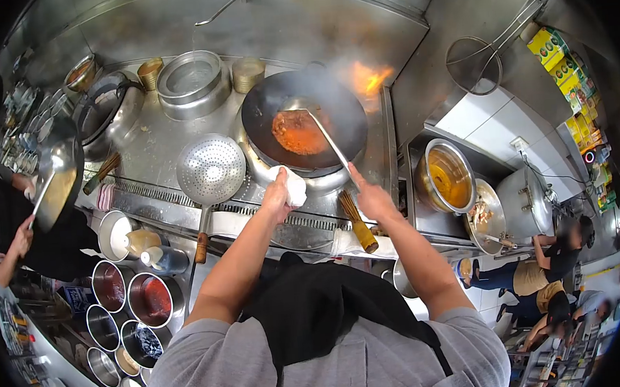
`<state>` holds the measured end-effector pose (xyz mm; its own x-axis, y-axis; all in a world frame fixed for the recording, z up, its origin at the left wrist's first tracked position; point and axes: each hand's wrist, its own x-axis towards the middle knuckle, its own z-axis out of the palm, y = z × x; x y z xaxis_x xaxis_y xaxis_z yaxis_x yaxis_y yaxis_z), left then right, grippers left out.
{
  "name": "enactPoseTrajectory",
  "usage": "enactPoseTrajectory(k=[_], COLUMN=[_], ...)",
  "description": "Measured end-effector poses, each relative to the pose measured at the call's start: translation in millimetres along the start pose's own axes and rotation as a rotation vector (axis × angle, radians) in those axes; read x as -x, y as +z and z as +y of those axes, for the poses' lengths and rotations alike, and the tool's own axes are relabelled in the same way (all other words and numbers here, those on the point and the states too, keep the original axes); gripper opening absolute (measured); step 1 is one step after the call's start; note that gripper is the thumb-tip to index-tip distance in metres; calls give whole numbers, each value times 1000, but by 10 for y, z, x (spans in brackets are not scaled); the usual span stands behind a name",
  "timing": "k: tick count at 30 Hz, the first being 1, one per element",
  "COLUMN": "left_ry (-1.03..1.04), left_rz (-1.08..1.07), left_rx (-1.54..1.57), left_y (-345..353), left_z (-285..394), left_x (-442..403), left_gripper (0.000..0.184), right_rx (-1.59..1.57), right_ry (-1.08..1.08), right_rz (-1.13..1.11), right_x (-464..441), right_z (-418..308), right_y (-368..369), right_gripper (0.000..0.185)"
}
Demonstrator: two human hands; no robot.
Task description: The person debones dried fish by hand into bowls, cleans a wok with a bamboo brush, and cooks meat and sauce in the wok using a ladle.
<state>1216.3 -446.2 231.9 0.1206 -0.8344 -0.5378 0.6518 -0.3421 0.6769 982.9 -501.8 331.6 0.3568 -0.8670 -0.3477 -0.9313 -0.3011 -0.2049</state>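
White cloth (295, 188) is bunched in closed fingers of L hand (277, 196), near wok (260, 114) rim, approx. 7 o'clock; whether rim is gripped thru it can't be told. Ladle (328, 137) is held by R hand (373, 198), fingers wrapped round handle, approx. 5 o'clock; its head is placed by orange-red food (297, 134) inside wok. Flame (372, 79) is seen at 2, skimmer (211, 168) at 8.

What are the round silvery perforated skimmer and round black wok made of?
Round silvery perforated skimmer: bright metal, probably stainless steel, given its sheen. Its brown cylindrical grip: likely wood, going by the warm tone. Round black wok: dark, dull-looking metal, iron or carbon steel; the blackened surface fits either.
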Motion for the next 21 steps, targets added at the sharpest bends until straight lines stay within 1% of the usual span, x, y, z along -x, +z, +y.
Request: enactPoseTrajectory(k=[1, 2, 4, 6, 8, 9, 10, 12, 13, 14, 16, 17, 18, 20, 21], left_ry=[3, 4, -5, 3, 12, 11, 11, 6, -25, -32, -47, -63, -71, 314, 406], left_rz=[-15, -28, -22, -15, -41, -41, -50, -56, -86, -90, -100, -154, -159, -288, -373], left_rx=[6, 12, 3, -6, 39, 40, 32, 57, 8, -3, -45, -160, -172, -566, -827], left_y=[-4, -21, 44, 100, 89, 78, 73, 45, 27, 35, 147, 143, 139, 141, 143], left_z=[-14, -50, -56, 15, -25, -26, -37, -96, -110, -149, -70, 7, 50, 176, 352], left_x=[-64, -112, -48, 17, 129, 169, 181, 209, 223, 248, 373, 485, 591, 739, 821], left_gripper=[49, 49, 49, 49, 48, 47, 47, 45, 43, 43, 41, 41, 41, 44, 50], right_rx=[36, 34, 72, 54, 1, -7, -12, 43, 78, 67, -9, -63, -74, -28, -13], right_ry=[52, 56, 11, -22, -80, -29, -22, 56, 7, 17, -89, -127, -116, 66, 81], right_rz=[-38, -41, -67, -47, 46, 13, 22, -62, -74, -73, -24, 17, 18, -25, -21], right_x=[16, -31, -183, -249, -80, 34, 39, 50, -81, -217, -412, -398, -269, -29, -15], right_z=[-24, 10, 100, 153, 80, -26, -83, -123, -12, 122, 225, 292, 234, 83, 141], right_y=[36, 82, 170, 81, -84, -153, -126, -27, 116, 215, 110, 57, -26, -182, -97], right_gripper=[85, 85, 86, 87, 85, 84, 84, 83, 87, 87, 89, 91, 91, 90, 88])
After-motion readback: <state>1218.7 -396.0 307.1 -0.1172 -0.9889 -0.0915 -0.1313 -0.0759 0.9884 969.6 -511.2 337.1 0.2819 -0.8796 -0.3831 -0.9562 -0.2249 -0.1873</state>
